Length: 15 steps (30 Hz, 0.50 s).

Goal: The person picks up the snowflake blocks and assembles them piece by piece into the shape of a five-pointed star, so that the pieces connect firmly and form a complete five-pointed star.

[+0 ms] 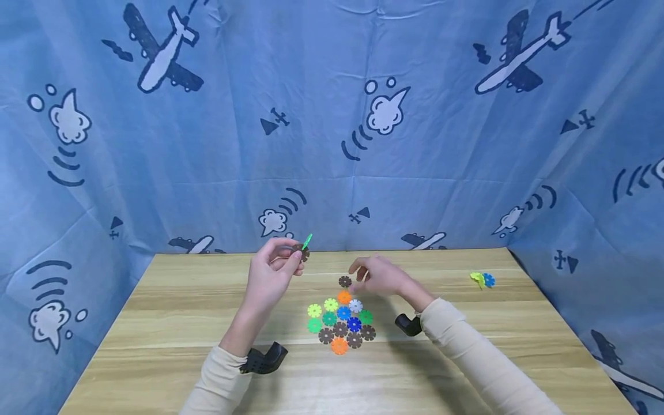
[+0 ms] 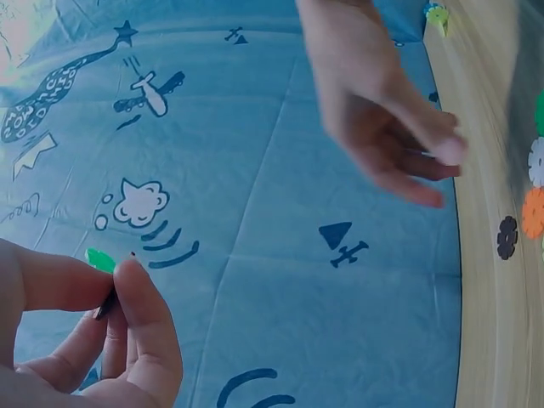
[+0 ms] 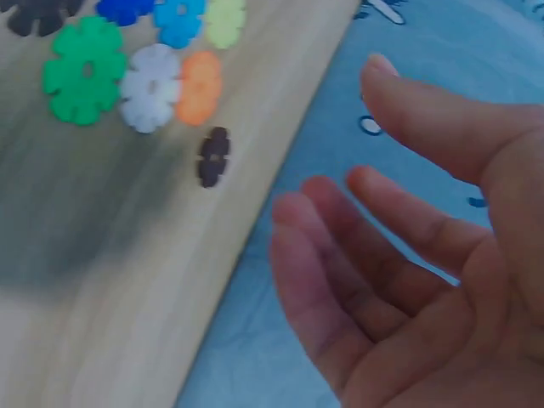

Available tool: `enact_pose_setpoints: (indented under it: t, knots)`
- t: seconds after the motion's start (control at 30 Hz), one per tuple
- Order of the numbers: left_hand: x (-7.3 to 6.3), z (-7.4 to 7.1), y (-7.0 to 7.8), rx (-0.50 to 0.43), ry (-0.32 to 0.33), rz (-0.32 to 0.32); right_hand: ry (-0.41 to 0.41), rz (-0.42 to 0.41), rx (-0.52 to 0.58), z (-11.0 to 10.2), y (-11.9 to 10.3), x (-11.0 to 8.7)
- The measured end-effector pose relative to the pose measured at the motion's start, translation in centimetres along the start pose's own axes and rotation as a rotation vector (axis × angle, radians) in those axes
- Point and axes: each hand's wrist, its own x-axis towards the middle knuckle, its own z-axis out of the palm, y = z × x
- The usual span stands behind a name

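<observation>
My left hand [image 1: 272, 266] pinches a brown notched disc [image 1: 305, 254] with a green disc [image 1: 308, 241] standing edge-on at it. In the left wrist view the green disc [image 2: 100, 259] peeks out above the thumb and forefinger, and most of the brown one is hidden. My right hand [image 1: 381, 275] hovers over the table with nothing in it, its fingers loosely bent and the thumb apart from them in the right wrist view. Nearest to it lies a single brown disc [image 1: 344, 281], just behind an orange disc [image 1: 344, 297].
Several notched discs, among them a white one [image 1: 355, 306], a dark blue one [image 1: 354, 324] and a front orange one [image 1: 339, 346], lie grouped on the wooden table [image 1: 171, 323]. Joined yellow and blue discs [image 1: 483, 280] sit far right. A blue printed curtain [image 1: 321, 144] hangs behind.
</observation>
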Motion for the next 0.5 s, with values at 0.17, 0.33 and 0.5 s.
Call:
enact_pose_setpoints:
  t: [0.17, 0.33, 0.5]
  knots:
    - [0.0, 0.0, 0.1, -0.021, -0.013, -0.019, -0.093, 0.050, -0.085, 1.6, 0.4, 0.4]
    - [-0.1, 0.1, 0.0, -0.035, -0.028, -0.026, -0.154, 0.115, -0.123, 3.0, 1.2, 1.1]
    - [-0.2, 0.2, -0.2, -0.042, -0.040, -0.031, -0.154, 0.129, -0.112, 3.8, 2.1, 1.7]
